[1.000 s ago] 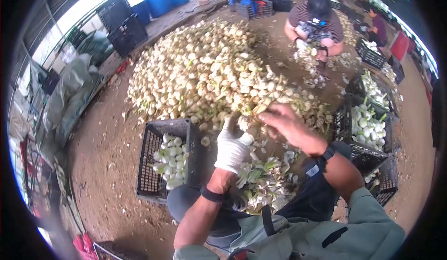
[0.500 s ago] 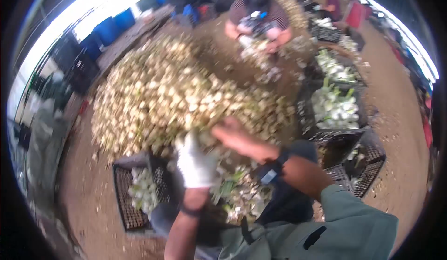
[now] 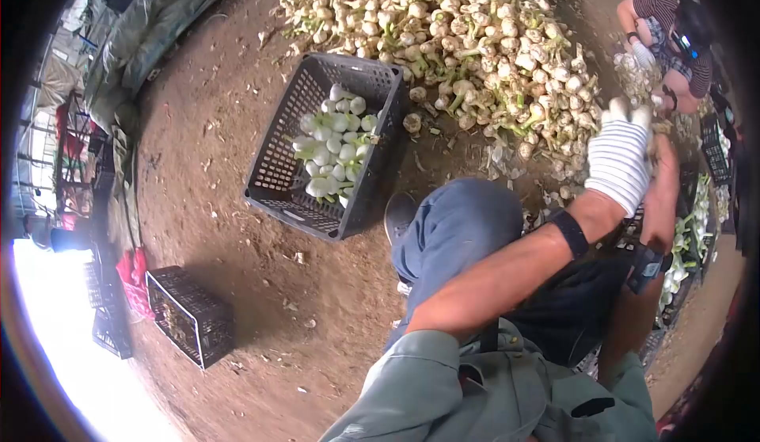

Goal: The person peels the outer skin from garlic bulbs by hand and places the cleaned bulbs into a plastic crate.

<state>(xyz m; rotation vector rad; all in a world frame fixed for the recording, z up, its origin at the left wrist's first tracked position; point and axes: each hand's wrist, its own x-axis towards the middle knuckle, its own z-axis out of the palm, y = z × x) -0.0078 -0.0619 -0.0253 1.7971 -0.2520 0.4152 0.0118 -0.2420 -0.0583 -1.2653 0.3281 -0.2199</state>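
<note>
My left hand [image 3: 621,157], in a white striped glove, is at the right edge of the heap of bulbs [image 3: 475,38], its fingers bent around something I cannot make out. Close behind it, partly covered by the glove, is my bare right hand [image 3: 663,169]; its fingers are mostly hidden. Left of my knee, a black crate [image 3: 269,157] holds peeled white bulbs [image 3: 336,145] with green stubs. Unpeeled bulbs with stems and roots make up the heap.
Another person [image 3: 673,38] crouches at the upper right. Crates of white bulbs [image 3: 701,204] stand at the far right. A smaller dark crate [image 3: 190,319] lies at the lower left beside red cloth [image 3: 134,283]. Greenish sheeting [image 3: 150,30] lies at the upper left.
The view has swung left and down, so the heap and both hands appear farther right and the left crate looks larger. My hands are now closer together, the glove overlapping the right hand.
</note>
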